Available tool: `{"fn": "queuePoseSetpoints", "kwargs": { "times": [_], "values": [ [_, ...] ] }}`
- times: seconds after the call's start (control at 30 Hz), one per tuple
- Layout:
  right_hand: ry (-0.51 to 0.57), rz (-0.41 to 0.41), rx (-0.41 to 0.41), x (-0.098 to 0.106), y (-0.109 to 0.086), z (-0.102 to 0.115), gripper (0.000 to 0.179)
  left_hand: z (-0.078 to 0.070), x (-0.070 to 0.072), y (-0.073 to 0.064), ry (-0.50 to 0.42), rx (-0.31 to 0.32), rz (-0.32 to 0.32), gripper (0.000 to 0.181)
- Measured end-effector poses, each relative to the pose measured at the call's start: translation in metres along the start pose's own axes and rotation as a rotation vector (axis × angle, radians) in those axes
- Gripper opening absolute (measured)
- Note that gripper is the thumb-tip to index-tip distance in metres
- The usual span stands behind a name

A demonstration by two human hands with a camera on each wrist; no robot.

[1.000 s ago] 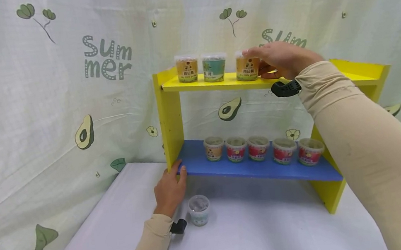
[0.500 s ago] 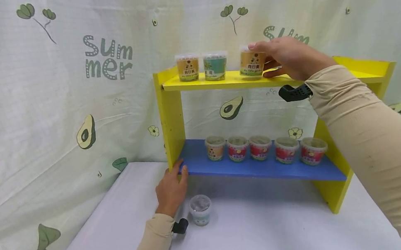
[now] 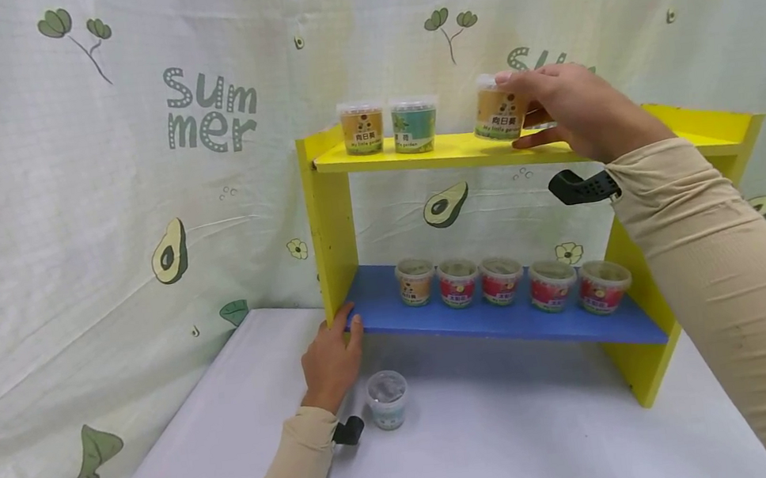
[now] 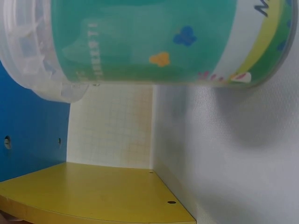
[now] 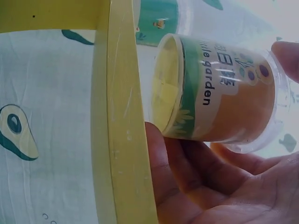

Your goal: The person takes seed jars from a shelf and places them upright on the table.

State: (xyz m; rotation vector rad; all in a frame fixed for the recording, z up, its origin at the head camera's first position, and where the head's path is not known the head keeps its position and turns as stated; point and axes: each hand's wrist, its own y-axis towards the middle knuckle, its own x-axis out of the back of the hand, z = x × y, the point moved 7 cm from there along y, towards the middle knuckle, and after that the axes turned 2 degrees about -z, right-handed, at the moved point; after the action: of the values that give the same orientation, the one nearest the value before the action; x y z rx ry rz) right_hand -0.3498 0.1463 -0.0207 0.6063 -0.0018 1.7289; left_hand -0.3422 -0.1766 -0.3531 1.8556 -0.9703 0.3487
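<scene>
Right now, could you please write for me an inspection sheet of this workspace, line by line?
Surface: white table, with a yellow-and-blue shelf on it.
Job's things: held orange cup, at the top board.
Clutter: second orange cup and green cup on the top board; third orange cup and four red cups on the blue board; pale cup on the table.
Hands: right hand holds the first cup; left hand touches the shelf's left side.
Cables: nothing seen.
Surroundings: avocado-print cloth behind and to the left.
</scene>
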Motion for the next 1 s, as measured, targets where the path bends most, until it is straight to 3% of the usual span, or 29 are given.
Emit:
{"fn": "queuePoseSetpoints", "kwargs": {
  "times": [0.2,0.5,1.0],
  "values": [
    [0.145,-0.053,0.013,0.004,-0.002,-0.002,0.057,0.002,-0.001,-0.002,0.004,0.010,0.003,0.049],
    [0.385,-0.046,0.096,0.010,-0.015,-0.005,0.063,0.001,-0.002,0.000,-0.005,-0.010,-0.013,0.049],
    [0.451,0.015,0.205,0.004,-0.041,0.004,0.050,0.000,-0.001,0.001,-0.012,-0.011,-0.014,0.049]
  ]
}}
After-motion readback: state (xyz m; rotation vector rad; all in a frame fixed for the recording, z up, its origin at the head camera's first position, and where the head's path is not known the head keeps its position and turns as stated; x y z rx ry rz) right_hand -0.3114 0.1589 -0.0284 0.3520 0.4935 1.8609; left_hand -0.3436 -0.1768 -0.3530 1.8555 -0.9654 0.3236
